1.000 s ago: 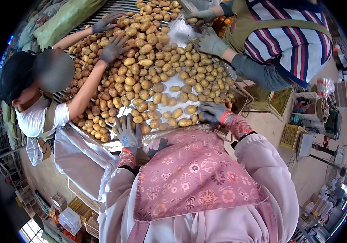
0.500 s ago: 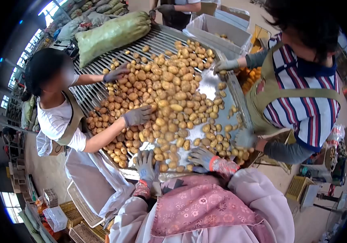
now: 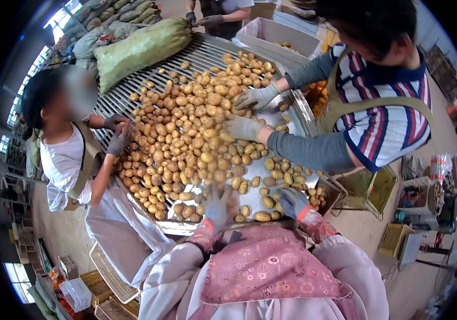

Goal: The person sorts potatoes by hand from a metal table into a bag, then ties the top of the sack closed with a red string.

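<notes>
Many potatoes [image 3: 180,133] lie spread over the metal sorting table [image 3: 188,228], which has a slatted rack [image 3: 207,50] at its far side. My left hand [image 3: 217,207], in a grey glove with a red patterned cuff, is at the near edge among potatoes, fingers spread and slightly blurred. Farther right, my right hand [image 3: 291,202], gloved alike, rests beside potatoes near the right corner, its fingers extended. No potato can be made out inside either hand.
At the left a co-worker [image 3: 68,154] holds both gloved hands together. Another co-worker [image 3: 383,101] reaches in from the right. A third person [image 3: 223,13] stands beyond the rack. A green sack [image 3: 143,50] lies on the rack, and a grey bin [image 3: 279,40] is behind.
Both my hands have moved right. The right co-worker's hands have reached inward over the potatoes. The left co-worker's hands have drawn back together toward the body.
</notes>
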The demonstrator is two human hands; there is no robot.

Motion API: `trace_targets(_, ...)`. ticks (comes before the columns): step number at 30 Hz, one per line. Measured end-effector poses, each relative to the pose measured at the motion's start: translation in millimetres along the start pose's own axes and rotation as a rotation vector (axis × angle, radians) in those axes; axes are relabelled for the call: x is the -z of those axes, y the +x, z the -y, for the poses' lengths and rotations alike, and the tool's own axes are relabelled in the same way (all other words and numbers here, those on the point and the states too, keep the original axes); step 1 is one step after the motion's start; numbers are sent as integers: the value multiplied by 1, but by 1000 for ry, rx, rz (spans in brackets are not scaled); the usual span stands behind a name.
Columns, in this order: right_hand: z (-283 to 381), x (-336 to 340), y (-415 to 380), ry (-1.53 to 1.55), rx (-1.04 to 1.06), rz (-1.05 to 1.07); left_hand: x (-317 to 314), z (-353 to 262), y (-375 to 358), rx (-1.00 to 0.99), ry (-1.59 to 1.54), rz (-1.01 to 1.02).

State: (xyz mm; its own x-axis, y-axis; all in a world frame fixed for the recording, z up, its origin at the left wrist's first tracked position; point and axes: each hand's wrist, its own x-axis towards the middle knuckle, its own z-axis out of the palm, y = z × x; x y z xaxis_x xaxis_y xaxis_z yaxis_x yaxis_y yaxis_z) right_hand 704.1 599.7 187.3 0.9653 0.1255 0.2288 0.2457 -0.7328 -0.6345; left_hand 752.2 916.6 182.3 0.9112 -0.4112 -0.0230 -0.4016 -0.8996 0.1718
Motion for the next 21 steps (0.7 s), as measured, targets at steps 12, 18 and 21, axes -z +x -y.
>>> trace_targets(12,-51,40,-79,-310,-202,295,11,32,-10,-151,-328,-97)
trace_targets(18,-24,-12,-47,163,-78,102,19,7,-1,-58,-401,237)
trace_targets(21,-27,-47,-49,-223,294,100,10,-45,25,-224,-161,350)
